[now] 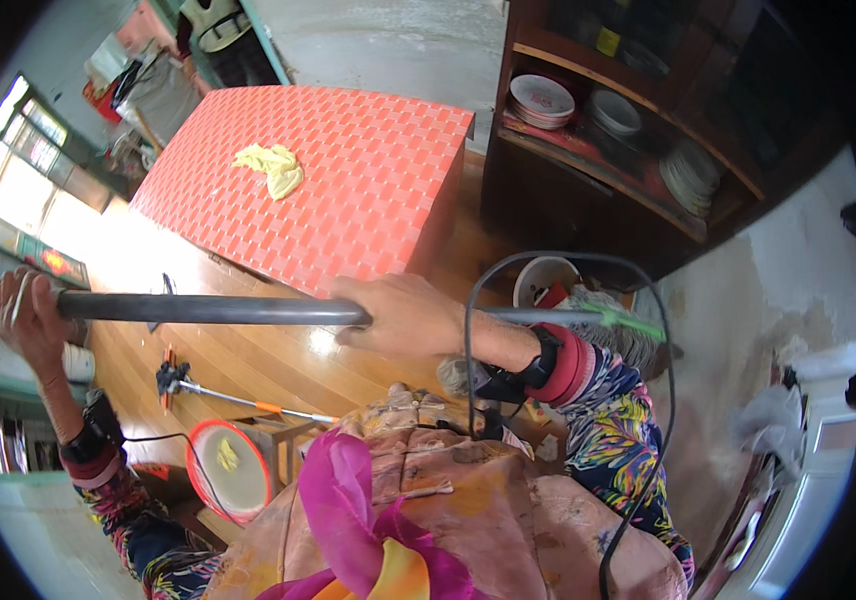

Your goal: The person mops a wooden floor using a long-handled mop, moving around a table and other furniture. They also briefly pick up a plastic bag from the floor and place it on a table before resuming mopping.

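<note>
My left hand (27,319) is closed around the left end of a dark pole (210,308). Further along, my right hand (405,311) grips the same pole, which lies nearly level in front of my chest. Past my right forearm the pole runs to a green clamp (619,321) with grey mop strings (627,349) about it, so it appears to be a string mop. My right forearm hides part of the pole. The mop head is beside a white bucket (529,277) near the wall.
A table with a red checked cover (353,187) bears a yellow cloth (274,169). Dishes (542,97) stand in a dark cabinet (548,195). A red-rimmed basin (195,442) holds cloudy water and a yellow cloth. Another long-handled tool (248,397) crosses the wooden floor. A person (218,37) stands behind the table.
</note>
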`<action>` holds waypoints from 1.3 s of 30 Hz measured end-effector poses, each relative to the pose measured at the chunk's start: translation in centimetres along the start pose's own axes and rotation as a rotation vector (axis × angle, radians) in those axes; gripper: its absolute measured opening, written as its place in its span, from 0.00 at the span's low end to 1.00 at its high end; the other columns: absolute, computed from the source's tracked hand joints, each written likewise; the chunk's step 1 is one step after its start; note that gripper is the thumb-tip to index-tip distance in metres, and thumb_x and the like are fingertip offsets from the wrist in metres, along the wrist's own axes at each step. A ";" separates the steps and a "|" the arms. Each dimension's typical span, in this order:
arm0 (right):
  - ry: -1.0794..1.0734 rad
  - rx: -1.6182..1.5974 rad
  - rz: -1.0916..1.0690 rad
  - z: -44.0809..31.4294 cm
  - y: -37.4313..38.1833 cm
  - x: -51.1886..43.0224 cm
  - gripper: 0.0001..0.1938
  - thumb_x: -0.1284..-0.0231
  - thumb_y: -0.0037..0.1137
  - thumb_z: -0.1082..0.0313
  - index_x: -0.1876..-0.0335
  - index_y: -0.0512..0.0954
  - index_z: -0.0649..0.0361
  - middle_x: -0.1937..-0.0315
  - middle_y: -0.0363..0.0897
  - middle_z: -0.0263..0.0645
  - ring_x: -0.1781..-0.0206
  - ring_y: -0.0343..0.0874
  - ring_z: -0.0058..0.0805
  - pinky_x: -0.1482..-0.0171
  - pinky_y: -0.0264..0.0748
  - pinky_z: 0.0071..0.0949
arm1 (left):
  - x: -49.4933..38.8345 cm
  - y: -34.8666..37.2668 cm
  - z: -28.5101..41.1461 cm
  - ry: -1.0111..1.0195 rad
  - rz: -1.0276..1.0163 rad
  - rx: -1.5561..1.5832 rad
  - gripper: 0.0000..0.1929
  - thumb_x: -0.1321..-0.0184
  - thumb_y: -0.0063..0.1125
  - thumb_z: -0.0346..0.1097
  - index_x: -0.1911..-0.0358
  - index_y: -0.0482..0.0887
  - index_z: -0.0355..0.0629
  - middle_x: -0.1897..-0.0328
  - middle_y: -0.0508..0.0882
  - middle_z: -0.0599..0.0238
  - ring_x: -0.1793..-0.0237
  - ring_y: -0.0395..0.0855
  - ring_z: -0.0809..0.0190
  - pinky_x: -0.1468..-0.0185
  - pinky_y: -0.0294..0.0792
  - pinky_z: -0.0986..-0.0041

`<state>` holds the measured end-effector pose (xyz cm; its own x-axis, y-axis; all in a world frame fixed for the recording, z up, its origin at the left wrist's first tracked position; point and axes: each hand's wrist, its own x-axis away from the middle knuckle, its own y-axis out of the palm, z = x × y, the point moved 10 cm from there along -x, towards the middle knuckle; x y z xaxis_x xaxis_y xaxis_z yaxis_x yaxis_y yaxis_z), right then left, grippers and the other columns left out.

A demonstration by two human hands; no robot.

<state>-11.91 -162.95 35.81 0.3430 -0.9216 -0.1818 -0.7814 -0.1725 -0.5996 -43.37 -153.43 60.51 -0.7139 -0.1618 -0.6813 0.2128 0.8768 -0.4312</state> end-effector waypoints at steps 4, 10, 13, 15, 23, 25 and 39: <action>0.188 0.275 -0.066 8.2 0.2 4.1 0.15 0.41 0.59 0.56 0.56 0.75 0.57 0.68 0.83 0.47 0.61 0.84 0.51 0.58 0.78 0.48 | 6.8 -4.1 -1.0 -0.134 -0.256 -0.165 0.18 0.28 0.47 0.38 0.74 0.81 0.35 0.72 0.81 0.50 0.63 0.79 0.42 0.51 0.69 0.54; -0.052 0.227 -0.079 10.9 4.2 6.6 0.10 0.42 0.60 0.57 0.62 0.76 0.53 0.74 0.82 0.44 0.66 0.83 0.50 0.63 0.77 0.47 | 18.0 -10.1 1.9 -0.517 -0.730 -0.156 0.21 0.27 0.44 0.41 0.77 0.80 0.36 0.75 0.81 0.51 0.66 0.79 0.41 0.49 0.69 0.56; -0.142 0.210 -0.105 9.7 5.5 6.8 0.10 0.43 0.60 0.57 0.63 0.76 0.52 0.75 0.81 0.43 0.67 0.83 0.50 0.64 0.77 0.46 | 21.7 -15.6 2.6 -0.620 -0.806 -0.299 0.21 0.26 0.42 0.42 0.67 0.86 0.34 0.71 0.84 0.49 0.60 0.83 0.40 0.36 0.68 0.56; -0.187 0.218 -0.126 8.4 6.3 6.7 0.09 0.43 0.60 0.57 0.64 0.77 0.51 0.74 0.82 0.43 0.68 0.83 0.49 0.64 0.77 0.46 | 22.7 -19.9 2.7 -0.629 -0.767 -0.322 0.21 0.25 0.41 0.41 0.64 0.87 0.33 0.71 0.84 0.49 0.59 0.84 0.41 0.36 0.68 0.55; -0.367 0.098 -0.261 -1.7 11.0 6.3 0.12 0.43 0.57 0.54 0.66 0.76 0.54 0.79 0.80 0.46 0.71 0.83 0.50 0.66 0.77 0.49 | 27.3 -38.8 0.3 -0.752 -0.860 -0.516 0.24 0.24 0.37 0.43 0.59 0.86 0.30 0.72 0.81 0.51 0.60 0.78 0.45 0.37 0.67 0.58; -0.422 0.132 -0.242 -4.8 10.7 6.1 0.09 0.45 0.57 0.59 0.65 0.76 0.55 0.77 0.81 0.45 0.69 0.84 0.49 0.65 0.78 0.47 | 26.2 -44.4 0.6 -0.674 -0.804 -0.557 0.24 0.24 0.37 0.44 0.64 0.83 0.31 0.69 0.81 0.50 0.59 0.77 0.44 0.46 0.67 0.57; -0.825 -0.055 0.062 -6.8 4.2 9.4 0.08 0.54 0.62 0.63 0.75 0.73 0.51 0.80 0.73 0.37 0.74 0.79 0.42 0.74 0.72 0.40 | 8.9 -55.6 23.1 -0.622 -0.578 -0.854 0.19 0.24 0.38 0.38 0.75 0.72 0.37 0.76 0.70 0.59 0.73 0.70 0.54 0.61 0.64 0.63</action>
<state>-15.51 -174.66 36.91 0.5539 -0.3826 -0.7395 -0.8286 -0.1664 -0.5346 -46.12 -214.09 64.78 -0.0639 -0.6139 -0.7868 -0.7105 0.5816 -0.3962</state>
